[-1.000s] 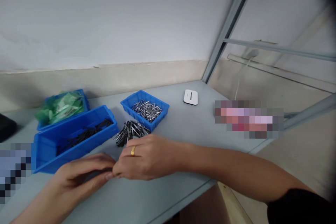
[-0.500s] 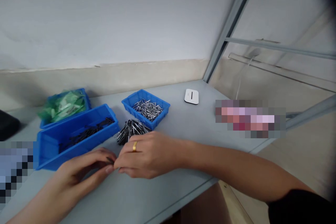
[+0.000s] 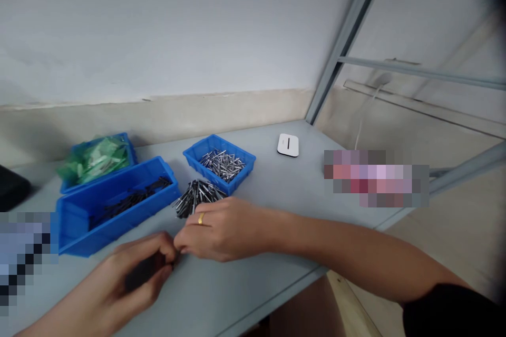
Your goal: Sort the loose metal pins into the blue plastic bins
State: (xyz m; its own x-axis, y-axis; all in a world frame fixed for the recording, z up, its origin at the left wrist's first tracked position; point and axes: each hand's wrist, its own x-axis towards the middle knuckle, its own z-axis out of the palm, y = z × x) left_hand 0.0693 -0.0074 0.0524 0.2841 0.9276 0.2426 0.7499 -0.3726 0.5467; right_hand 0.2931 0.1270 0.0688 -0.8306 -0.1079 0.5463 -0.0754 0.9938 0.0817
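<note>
The left hand (image 3: pixel 138 274) has thumb and forefinger curled close together, the right hand (image 3: pixel 221 231) fingertips bunched beside them; whatever they may pinch is too hidden to confirm. A loose pile of metal pins (image 3: pixel 196 197) lies on the tabletop (image 3: pixel 221 295) just beyond the right hand, near the long bin (image 3: pixel 130 222) and small bin (image 3: pixel 242 178). A forward knuckle bump could scatter the pile; a slack pinch could drop a pin.

Ring (image 3: pixel 201 218): gold-coloured, slim band — on a finger of the right hand (image 3: pixel 221 229)
Right sleeve (image 3: pixel 446 308): black — ends near the elbow
Left forearm (image 3: pixel 67 308): bare
</note>
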